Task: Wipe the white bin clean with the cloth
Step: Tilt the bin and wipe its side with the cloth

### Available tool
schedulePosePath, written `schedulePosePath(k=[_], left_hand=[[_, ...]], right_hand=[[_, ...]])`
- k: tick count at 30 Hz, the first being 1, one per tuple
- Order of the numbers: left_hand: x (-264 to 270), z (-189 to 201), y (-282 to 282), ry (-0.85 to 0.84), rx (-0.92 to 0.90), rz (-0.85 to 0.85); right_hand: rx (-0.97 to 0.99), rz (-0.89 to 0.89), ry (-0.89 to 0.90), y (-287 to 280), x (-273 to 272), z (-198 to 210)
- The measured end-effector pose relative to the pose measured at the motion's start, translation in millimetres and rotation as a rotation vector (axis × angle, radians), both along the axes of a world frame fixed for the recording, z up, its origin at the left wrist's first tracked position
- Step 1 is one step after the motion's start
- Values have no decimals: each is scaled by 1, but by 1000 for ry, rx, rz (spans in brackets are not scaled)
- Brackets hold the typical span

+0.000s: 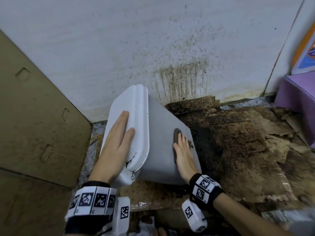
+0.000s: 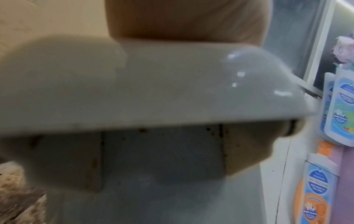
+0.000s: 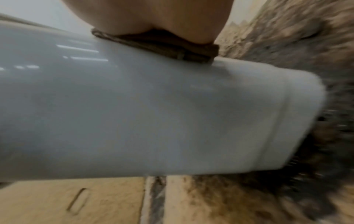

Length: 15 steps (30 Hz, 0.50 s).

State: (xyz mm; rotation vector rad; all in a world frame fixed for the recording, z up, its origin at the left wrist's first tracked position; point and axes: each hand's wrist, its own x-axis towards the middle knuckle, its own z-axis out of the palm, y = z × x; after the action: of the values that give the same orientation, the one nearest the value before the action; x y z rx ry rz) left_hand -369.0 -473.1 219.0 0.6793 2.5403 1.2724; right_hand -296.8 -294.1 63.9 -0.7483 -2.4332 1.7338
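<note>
Item 1: left hand [image 1: 117,142], wrist in a black band of printed marker squares [image 1: 92,200]; fingers straight and together, palm flat on the lid, gripping nothing.

Item 2: right hand [image 1: 184,154], same kind of wristband; fingers extended, pressing a folded brown cloth [image 1: 176,135] flat against the bin's side wall. The right wrist view shows the cloth [image 3: 162,47] sandwiched between palm and plastic.

Item 3: white rectangular plastic bin [image 1: 163,147], tipped on its side on the floor, closed glossy lid [image 1: 136,120] turned toward the left, base toward the right. Dark specks sit under the lid rim in the left wrist view, which is blurred.

Item 4: soiled, torn brown cardboard sheets [image 1: 238,150] under and right of the bin, stained black nearest it.

Item 5: upright tan cardboard panel [image 1: 34,108], left.

Item 6: white wall [image 1: 119,40] behind, streaked brown above the stain.

Item 7: purple box [image 1: 296,97], far right.
</note>
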Motion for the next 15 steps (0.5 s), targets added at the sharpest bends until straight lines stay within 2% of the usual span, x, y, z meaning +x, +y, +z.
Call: schedulePosePath(k=[6,10,15], left_hand=[[0,1,3,-2,0,-7],[-1,0,1,-19,14,-8],[-4,-1,-2,-19,19,-15]], right_hand=[[-6,180,167,-14,-27,66],[93,336,199,5,-59,73],[164,404,184,29,-92,68]])
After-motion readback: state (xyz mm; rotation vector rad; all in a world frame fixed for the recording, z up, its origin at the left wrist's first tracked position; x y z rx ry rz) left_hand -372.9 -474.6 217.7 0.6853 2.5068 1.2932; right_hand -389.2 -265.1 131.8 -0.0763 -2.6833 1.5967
